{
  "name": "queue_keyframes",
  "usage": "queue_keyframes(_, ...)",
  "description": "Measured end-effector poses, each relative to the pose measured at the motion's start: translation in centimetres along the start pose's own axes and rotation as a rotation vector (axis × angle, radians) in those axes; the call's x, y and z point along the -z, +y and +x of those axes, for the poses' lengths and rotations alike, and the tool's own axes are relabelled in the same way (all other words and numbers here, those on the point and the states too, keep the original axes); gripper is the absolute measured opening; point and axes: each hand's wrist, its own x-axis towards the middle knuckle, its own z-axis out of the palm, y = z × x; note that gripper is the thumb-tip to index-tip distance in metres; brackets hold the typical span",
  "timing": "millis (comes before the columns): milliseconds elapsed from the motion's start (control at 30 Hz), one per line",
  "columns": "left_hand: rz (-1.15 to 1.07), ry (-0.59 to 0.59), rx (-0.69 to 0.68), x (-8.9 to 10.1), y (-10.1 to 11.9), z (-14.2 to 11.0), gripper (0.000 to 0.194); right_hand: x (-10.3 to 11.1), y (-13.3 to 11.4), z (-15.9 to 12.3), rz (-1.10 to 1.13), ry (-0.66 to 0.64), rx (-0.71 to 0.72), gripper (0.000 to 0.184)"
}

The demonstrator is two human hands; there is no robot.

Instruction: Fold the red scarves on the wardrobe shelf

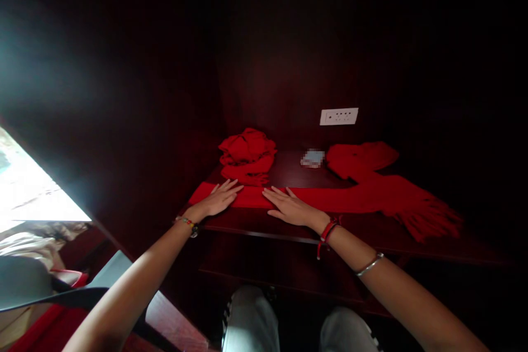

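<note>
A long red scarf (363, 197) lies stretched across a dark wooden desk (371, 239), its fringed end at the right. My left hand (219, 198) rests flat on the scarf's left part, fingers spread. My right hand (291, 208) lies flat beside it on the scarf, fingers stretched out. Both hands are open and hold nothing. A bunched red scarf (247, 155) sits just behind my hands. Another red cloth heap (359, 158) lies at the back right, joined to the long scarf.
A white wall socket plate (339, 116) is on the dark back wall. A small blurred pale object (312, 158) lies on the desk between the red heaps. My knees (251, 319) show below the desk edge. Bright window light falls at the far left.
</note>
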Motion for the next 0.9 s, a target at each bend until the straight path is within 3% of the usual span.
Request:
queue_keyframes(100, 0.022, -0.005, 0.017, -1.8, 1.8, 1.1, 0.046, -0.9, -0.7, 0.5, 0.015, -0.093, -0.088, 0.061)
queue_keyframes(167, 0.037, -0.012, 0.062, -2.5, 1.6, 1.0, 0.047, -1.1, -0.4, -0.1, 0.012, -0.141, -0.147, 0.064)
queue_keyframes(300, 0.068, -0.015, 0.244, -2.2, -0.5, -0.3, 0.049, -0.4, 0.9, -2.0, 0.010, -0.226, -0.271, 0.069)
queue_keyframes(400, 0.063, -0.027, 0.337, -1.7, -0.2, -0.3, 0.050, 0.2, 1.0, -1.5, 0.014, -0.208, -0.333, 0.070)
queue_keyframes(467, 0.039, 0.014, 0.269, -1.7, 1.2, 0.4, 0.049, 0.3, 0.5, 0.1, -0.006, -0.111, -0.308, 0.066)
queue_keyframes(533, 0.015, 0.073, 0.097, -2.0, 2.8, 1.3, 0.045, 0.0, 0.0, 1.9, -0.025, -0.023, -0.247, 0.060)
queue_keyframes(633, -0.017, 0.153, -0.152, -2.3, 4.0, 1.9, 0.042, -1.0, -0.1, 3.5, -0.030, -0.022, -0.200, 0.056)
queue_keyframes(700, -0.036, 0.195, -0.211, -2.3, 3.3, 1.6, 0.041, -1.6, 0.4, 3.5, -0.036, -0.041, -0.192, 0.055)
queue_keyframes(800, -0.031, 0.217, -0.129, -2.0, 1.0, 0.5, 0.037, -2.2, 1.3, 2.9, -0.050, -0.026, -0.172, 0.055)
queue_keyframes(900, 0.006, 0.186, 0.124, -1.5, -0.6, -0.4, 0.035, -2.4, 1.6, 2.8, -0.065, -0.015, -0.165, 0.055)
